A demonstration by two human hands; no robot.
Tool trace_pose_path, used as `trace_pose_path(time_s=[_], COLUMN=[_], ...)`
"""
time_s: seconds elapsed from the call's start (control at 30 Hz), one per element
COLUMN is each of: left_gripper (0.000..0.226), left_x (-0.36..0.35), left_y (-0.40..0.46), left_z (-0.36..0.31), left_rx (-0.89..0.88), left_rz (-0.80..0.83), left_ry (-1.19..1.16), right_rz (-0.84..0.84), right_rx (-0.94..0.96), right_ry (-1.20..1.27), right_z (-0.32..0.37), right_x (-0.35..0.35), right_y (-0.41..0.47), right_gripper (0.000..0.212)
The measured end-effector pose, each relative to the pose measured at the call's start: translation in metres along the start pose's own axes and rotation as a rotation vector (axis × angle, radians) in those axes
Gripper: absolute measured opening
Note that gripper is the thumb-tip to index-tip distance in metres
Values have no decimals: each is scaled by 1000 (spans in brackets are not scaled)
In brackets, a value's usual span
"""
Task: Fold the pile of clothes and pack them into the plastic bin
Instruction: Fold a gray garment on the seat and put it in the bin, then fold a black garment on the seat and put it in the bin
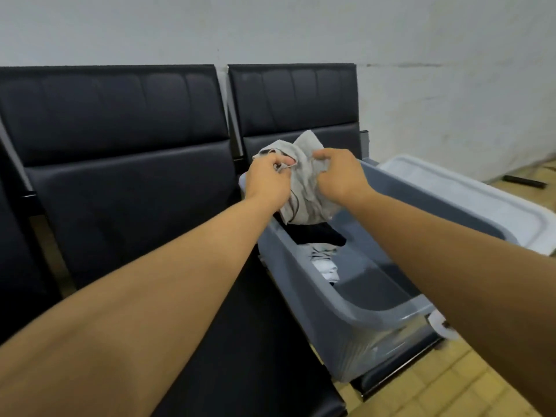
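A crumpled light grey garment point(304, 191) hangs above the far end of the grey-blue plastic bin point(346, 314). My left hand point(269, 182) grips its left part and my right hand point(338, 177) grips its right part, both with curled fingers. The bin stands on the right-hand black seat. Inside it lie a black garment point(319, 233) and a white one with dark markings point(326, 266). The garment's lower end dips into the bin.
A row of black padded chairs point(120, 182) runs along a white wall. The bin's white lid point(481, 206) lies beyond the bin on the right. A white roll point(442, 326) sits by the bin's near corner above the yellow tiled floor point(451, 386).
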State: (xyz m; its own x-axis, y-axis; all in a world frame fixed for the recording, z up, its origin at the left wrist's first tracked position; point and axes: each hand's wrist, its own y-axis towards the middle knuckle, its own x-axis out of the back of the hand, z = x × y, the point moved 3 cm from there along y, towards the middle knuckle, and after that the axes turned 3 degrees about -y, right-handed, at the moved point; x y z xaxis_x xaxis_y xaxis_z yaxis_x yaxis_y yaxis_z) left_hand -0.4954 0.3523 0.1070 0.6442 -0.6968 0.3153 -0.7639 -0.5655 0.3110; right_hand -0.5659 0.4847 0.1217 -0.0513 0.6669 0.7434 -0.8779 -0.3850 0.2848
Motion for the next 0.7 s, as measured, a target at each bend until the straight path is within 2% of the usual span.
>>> trace_pose_path(time_s=[0.13,0.27,0.37,0.43,0.57,0.7], left_gripper=[40,43,60,54,24,20], left_x=[-20,-37,-46,-46,-30,-2], left_y=[34,47,50,50,39,13], left_z=[21,38,53,54,48,59], left_rx=[120,190,261,207,92,195], left_rz=[65,240,292,208,-50,-250], left_ry=[38,292,365,256,3,-151], right_rz=[21,61,50,36,-8,-14], right_rx=[-31,-90,-80,-57,5,58], right_ry=[12,-11,-37,-24,87,242], right_z=[-22,-44,-55,-56,-39,-6], right_x=[-20,-52,-65,-69,-70,-70], right_y=[34,57,62,61,48,21], right_gripper=[48,41,37,33,15,12])
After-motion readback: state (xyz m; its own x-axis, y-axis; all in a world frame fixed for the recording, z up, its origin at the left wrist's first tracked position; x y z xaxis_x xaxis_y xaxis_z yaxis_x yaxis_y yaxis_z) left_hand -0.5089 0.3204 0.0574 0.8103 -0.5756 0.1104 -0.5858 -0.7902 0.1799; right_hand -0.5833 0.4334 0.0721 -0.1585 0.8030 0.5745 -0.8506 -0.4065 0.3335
